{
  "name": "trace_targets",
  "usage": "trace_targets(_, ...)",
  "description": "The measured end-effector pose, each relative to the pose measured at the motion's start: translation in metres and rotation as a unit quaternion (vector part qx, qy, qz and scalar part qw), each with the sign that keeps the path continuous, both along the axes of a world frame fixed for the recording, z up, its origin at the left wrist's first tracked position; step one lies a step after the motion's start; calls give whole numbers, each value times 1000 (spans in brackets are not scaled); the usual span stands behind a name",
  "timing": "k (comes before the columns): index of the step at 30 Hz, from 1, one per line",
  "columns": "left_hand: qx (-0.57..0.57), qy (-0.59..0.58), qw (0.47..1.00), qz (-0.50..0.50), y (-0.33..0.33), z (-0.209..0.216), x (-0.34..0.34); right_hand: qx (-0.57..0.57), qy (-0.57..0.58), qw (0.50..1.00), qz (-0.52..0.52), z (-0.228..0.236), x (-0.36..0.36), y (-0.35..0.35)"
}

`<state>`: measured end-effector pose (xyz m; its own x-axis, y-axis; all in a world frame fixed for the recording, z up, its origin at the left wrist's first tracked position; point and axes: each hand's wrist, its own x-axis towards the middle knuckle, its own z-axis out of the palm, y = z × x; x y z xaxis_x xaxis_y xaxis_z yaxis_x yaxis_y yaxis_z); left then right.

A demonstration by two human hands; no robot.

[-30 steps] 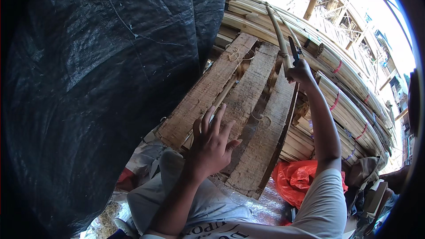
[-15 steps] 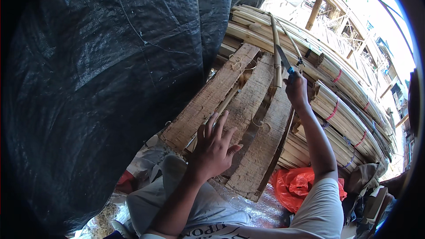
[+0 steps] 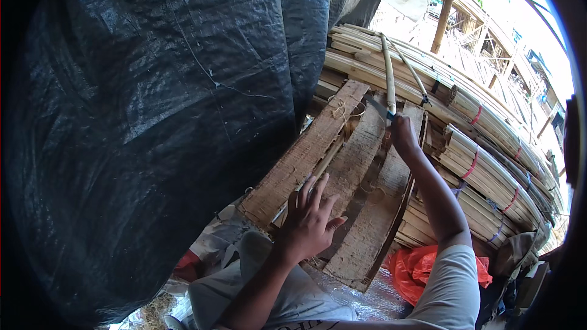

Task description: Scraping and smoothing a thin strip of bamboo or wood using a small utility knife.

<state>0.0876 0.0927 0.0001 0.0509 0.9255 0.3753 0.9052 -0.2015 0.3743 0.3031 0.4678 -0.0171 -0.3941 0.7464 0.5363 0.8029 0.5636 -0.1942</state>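
In my right hand [image 3: 403, 134] is a knife [image 3: 378, 107] with a blue handle, the fingers wrapped round it. Its grey blade points to the upper left, low over the far part of a rough plank bench [image 3: 361, 146]. Just beside the blade, the near end of a bamboo pole [image 3: 389, 73] comes down to the bench. My left hand [image 3: 309, 223] hovers over or rests on the bench's near part, fingers spread, holding nothing. A thin stick [image 3: 330, 156] lies along the gap between two planks, beyond the left fingertips. Thin curled strips [image 3: 342, 107] lie on the far left plank.
A dark tarpaulin [image 3: 171, 110] hangs close along the left. Bundles of wooden strips [image 3: 483, 159] tied with coloured bands are stacked behind and right of the bench. An orange-red plastic bag [image 3: 416, 272] lies by my right elbow. An upright post [image 3: 446, 9] stands at the back.
My right hand has lowered the knife; its blade swung from pointing up beside the bamboo pole to tilting left over the planks. My left hand stays spread. The whole view has shifted slightly.
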Motion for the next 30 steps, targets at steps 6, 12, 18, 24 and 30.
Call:
trace_targets(6,1,-11,1000,-24,7,4,4,87,37,992,-87,29,20,56)
trace_targets(12,13,-18,1000,1,-1,2,-8,-23,133,991,14,64,-28,-81)
trace_targets(18,23,-12,1000,-9,-2,4,2,2,112,974,-195,34,74,-83)
trace_targets(24,23,11,1000,-6,-3,0,4,83,18,937,-339,-8,185,-19)
trace_targets(30,12,16,1000,16,-6,4,5,112,61,955,-266,-35,177,-24)
